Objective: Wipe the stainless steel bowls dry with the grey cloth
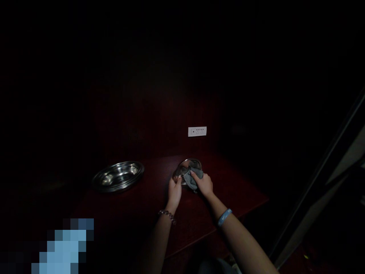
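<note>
The scene is very dark. A small round steel dish (pixel 186 166) stands tilted on a dark red wooden table (pixel 148 213). My left hand (pixel 174 191), with a bead bracelet at the wrist, grips the dish's left rim. My right hand (pixel 203 184), with a blue wristband, presses a grey cloth (pixel 191 178) against the dish's inner face, fingers closed on the cloth.
A larger steel bowl (pixel 118 176) rests on the table to the left. A white socket plate (pixel 197 131) is on the dark wall behind. The table's right corner (pixel 264 198) lies near a pale slanted frame (pixel 322 198). A blurred blue patch (pixel 64 247) fills the lower left.
</note>
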A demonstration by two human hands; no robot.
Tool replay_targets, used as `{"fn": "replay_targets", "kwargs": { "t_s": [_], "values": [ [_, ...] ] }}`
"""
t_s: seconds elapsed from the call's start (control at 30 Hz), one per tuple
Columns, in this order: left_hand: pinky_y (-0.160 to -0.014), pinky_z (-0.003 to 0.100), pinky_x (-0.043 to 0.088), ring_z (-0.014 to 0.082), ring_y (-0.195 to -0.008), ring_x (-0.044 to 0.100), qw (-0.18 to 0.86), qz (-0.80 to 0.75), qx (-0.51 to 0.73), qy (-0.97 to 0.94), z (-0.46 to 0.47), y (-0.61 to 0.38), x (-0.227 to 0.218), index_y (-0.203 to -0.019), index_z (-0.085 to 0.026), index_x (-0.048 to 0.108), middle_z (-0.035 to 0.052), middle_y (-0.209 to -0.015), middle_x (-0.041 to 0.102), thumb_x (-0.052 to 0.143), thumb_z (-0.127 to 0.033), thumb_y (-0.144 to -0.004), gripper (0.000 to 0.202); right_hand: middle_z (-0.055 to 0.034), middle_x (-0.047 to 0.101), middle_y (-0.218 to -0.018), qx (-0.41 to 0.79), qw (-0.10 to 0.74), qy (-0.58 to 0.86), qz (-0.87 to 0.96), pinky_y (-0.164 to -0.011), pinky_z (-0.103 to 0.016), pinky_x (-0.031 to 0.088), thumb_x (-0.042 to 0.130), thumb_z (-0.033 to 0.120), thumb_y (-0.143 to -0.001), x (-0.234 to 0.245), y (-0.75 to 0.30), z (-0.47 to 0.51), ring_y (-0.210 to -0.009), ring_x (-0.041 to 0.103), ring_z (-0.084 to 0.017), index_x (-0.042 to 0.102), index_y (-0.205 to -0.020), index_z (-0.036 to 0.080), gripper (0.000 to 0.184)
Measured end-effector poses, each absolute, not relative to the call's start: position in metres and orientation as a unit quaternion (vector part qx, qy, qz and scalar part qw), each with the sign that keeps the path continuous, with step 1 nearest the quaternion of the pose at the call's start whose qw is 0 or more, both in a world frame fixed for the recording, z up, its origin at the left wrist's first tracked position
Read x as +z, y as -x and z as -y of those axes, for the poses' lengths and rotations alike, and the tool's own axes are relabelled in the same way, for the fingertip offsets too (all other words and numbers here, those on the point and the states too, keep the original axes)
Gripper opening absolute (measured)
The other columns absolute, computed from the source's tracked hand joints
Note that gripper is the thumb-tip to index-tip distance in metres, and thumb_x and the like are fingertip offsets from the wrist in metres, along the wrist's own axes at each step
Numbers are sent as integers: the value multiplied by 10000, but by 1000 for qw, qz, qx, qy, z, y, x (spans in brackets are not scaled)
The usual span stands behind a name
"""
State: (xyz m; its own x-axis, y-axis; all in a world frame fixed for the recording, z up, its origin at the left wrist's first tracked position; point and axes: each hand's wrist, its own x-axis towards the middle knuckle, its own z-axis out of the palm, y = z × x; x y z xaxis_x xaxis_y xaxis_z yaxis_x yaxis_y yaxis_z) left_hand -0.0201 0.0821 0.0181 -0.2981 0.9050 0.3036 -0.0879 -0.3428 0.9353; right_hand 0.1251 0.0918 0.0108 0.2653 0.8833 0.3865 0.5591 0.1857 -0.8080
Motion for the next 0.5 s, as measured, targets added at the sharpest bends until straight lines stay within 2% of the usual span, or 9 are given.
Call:
{"fn": "replay_targets", "kwargs": {
  "t_s": [0.1, 0.2, 0.27, 0.37, 0.43, 0.5],
  "values": [
    [-864, 316, 505, 190, -888, 665, 351, -414, 699, -465, -82, 20, 21, -953, -160, 642, 77, -970, 706, 601, -249, -755, 220, -112, 738, -751, 111, 471, 654, 582, -623, -299, 480, 540, 735, -765, 18, -126, -86, -728, 700, -260, 758, -757, 238, 543],
    [-868, 326, 512, 198, -897, 670, 357, -423, 696, -458, -81, 21, 21, -940, -152, 636, 82, -957, 709, 604, -268, -779, 201, -110, 738, -745, 103, 480, 646, 585, -620, -299, 480, 526, 725, -778, 19, -125, -85, -724, 697, -256, 752, -737, 235, 542],
    [-890, 340, 510, 211, -937, 671, 363, -430, 690, -456, -79, 21, 20, -929, -147, 639, 94, -975, 715, 603, -291, -800, 196, -91, 735, -724, 133, 508, 623, 580, -612, -288, 485, 533, 698, -787, 18, -125, -88, -713, 699, -243, 743, -718, 228, 519],
    [-940, 349, 498, 219, -1056, 652, 396, -408, 683, -458, -77, 18, 18, -1030, -156, 639, 113, -1117, 700, 608, -315, -822, 264, -60, 726, -689, 199, 552, 571, 575, -593, -268, 495, 543, 645, -800, 14, -124, -93, -705, 701, -225, 718, -683, 213, 480],
    [-908, 367, 524, 229, -1050, 662, 438, -403, 659, -460, -76, 14, 16, -1099, -164, 627, 119, -1144, 696, 640, -315, -804, 331, -51, 723, -680, 225, 567, 550, 570, -588, -262, 501, 557, 621, -796, 13, -123, -95, -704, 702, -220, 702, -667, 202, 462],
    [-857, 380, 550, 240, -1004, 680, 468, -409, 627, -470, -76, 11, 12, -1093, -168, 637, 119, -1086, 717, 680, -300, -771, 351, -48, 726, -690, 243, 572, 543, 565, -592, -262, 508, 572, 608, -789, 11, -123, -95, -707, 701, -216, 701, -678, 195, 446]
  ]
}}
